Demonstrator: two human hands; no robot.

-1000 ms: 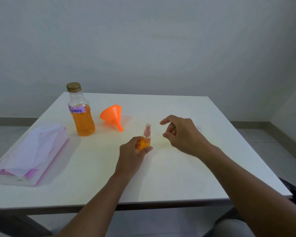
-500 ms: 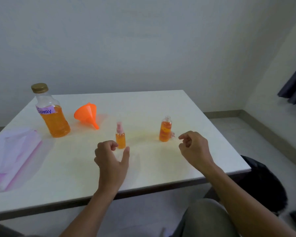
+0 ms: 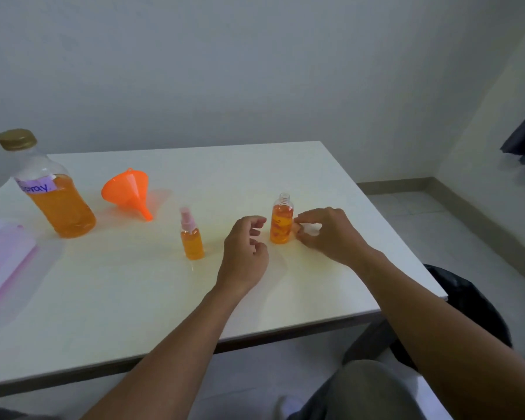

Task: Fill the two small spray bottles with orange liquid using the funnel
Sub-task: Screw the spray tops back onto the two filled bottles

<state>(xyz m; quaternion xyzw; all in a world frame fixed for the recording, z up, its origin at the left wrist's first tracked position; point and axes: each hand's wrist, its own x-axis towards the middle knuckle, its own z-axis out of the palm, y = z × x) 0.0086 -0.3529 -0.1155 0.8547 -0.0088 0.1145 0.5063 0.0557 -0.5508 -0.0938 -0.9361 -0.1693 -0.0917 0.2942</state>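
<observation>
All places here are taken from the uncapped spray bottle (image 3: 281, 222), which stands upright on the white table (image 3: 134, 298), filled with orange liquid nearly to its bare threaded neck.

The left hand (image 3: 246, 253) hovers just to the left of that bottle. Its fingers are loosely curled with nothing in them, and they are near the glass but not touching it. The right hand (image 3: 324, 234) sits just to the bottle's right, with its fingertips (image 3: 299, 236) at or against the bottle's side. Thumb and fingers curl around a small pale piece (image 3: 311, 229) too blurred to identify, and I cannot tell whether it is pinched or merely lying on the table under the hand.

Further left of the bottle, beyond the left hand, the capped spray bottle (image 3: 192, 237) stands upright with a pink pump head, also full of orange liquid. Left again and farther back, the orange funnel (image 3: 128, 189) lies on its side with its spout pointing toward the uncapped bottle. Far to the left stands the large bottle (image 3: 61, 213), gold-capped and about half full of orange liquid. Its purple label (image 3: 37, 187) is hand-lettered "Spray". At the far left table edge lies a pinkish plastic packet (image 3: 0, 262).
</observation>
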